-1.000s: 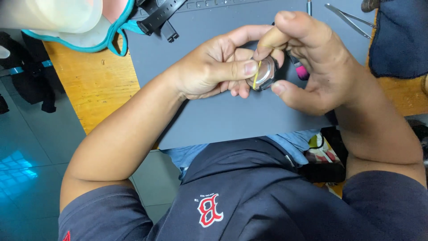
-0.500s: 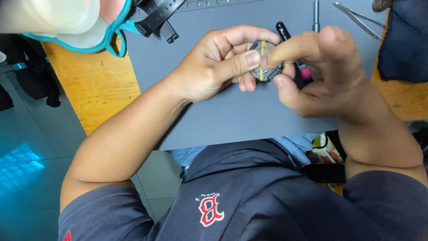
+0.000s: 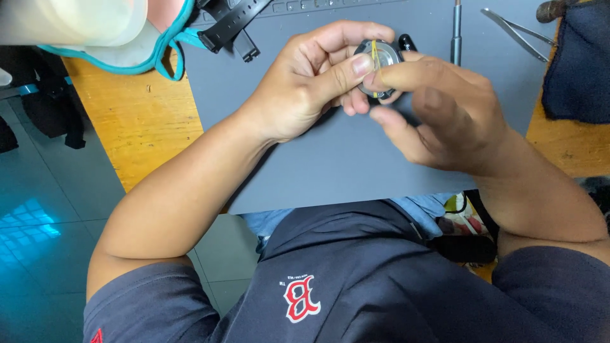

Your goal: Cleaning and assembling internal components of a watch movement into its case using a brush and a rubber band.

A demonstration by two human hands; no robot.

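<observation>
While L hand (image 3: 305,89) grips round metal watch case (image 3: 376,63) w/ yellow band, R hand (image 3: 445,114) pinches its edge above smooth grey mat (image 3: 330,159).

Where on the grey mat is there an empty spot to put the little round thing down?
The grey mat is bare below both hands, toward its near edge. Its far edge is crowded: black strap, screwdriver, tweezers.
</observation>
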